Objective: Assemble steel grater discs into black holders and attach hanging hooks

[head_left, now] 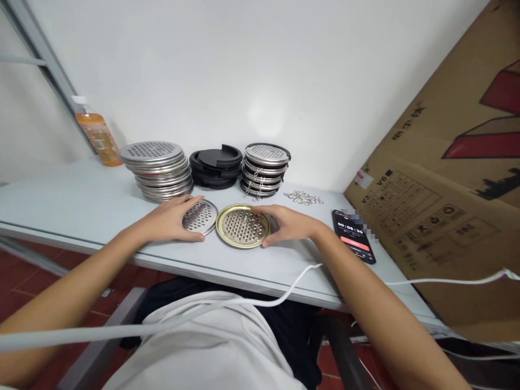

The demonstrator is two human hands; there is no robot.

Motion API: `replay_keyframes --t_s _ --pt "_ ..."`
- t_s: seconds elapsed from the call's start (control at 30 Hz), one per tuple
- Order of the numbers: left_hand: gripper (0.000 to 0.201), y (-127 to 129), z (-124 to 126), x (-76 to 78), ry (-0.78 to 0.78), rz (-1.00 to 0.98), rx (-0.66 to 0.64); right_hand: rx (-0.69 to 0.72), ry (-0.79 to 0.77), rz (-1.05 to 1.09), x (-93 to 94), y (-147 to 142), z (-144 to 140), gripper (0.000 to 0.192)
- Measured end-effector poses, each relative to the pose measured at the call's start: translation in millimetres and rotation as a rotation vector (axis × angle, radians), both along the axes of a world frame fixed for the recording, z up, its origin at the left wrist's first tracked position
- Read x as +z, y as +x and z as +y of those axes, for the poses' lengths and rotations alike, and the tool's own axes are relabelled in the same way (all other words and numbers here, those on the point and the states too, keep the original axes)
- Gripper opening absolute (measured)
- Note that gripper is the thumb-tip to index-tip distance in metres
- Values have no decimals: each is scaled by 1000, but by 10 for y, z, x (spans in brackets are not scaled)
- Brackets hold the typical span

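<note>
Two round perforated metal discs lie side by side on the table, their rims almost touching. My left hand [170, 219] grips the left, silver disc [202, 216], thumb at the near edge and fingers at the far edge. The right disc [242, 226] shows a gold-coloured rim and a rough pattern of raised holes. Around its right side curls my right hand [282, 223], with the thumb low on the near rim and fingertips over the upper rim.
Behind stand a stack of metal discs [152, 151], black round holders [215, 162] and a clipped stack of discs [266, 157]. Small metal clips [304, 197] lie near a phone [353, 235]. An orange bottle [97, 135], cardboard box [442, 179] and white cable [280, 295] are around.
</note>
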State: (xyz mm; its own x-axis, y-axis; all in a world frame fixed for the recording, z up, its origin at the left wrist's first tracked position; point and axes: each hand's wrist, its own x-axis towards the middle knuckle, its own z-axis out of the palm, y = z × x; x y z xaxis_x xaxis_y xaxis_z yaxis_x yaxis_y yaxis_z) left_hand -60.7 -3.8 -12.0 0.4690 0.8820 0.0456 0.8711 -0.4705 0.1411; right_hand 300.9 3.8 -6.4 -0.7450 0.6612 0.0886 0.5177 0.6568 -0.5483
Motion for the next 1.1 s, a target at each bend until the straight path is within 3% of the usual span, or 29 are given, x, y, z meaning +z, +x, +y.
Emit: replay_keyframes --t_s 0.23,0.67,0.83,1.0,1.1 --pt "116 -15 -52 -124 72 -58 52 39 8 19 -26 -7 -11 98" --pt "115 -11 -55 -138 64 -86 70 94 -25 61 -67 14 7 110" --pt "111 -74 -232 -137 146 -106 121 -25 -134 122 28 136 -33 112" --pt "108 -111 -420 28 239 -231 25 -151 -152 108 57 251 0 109" --pt "107 105 -359 239 202 -305 -102 -230 -101 211 69 239 32 94"
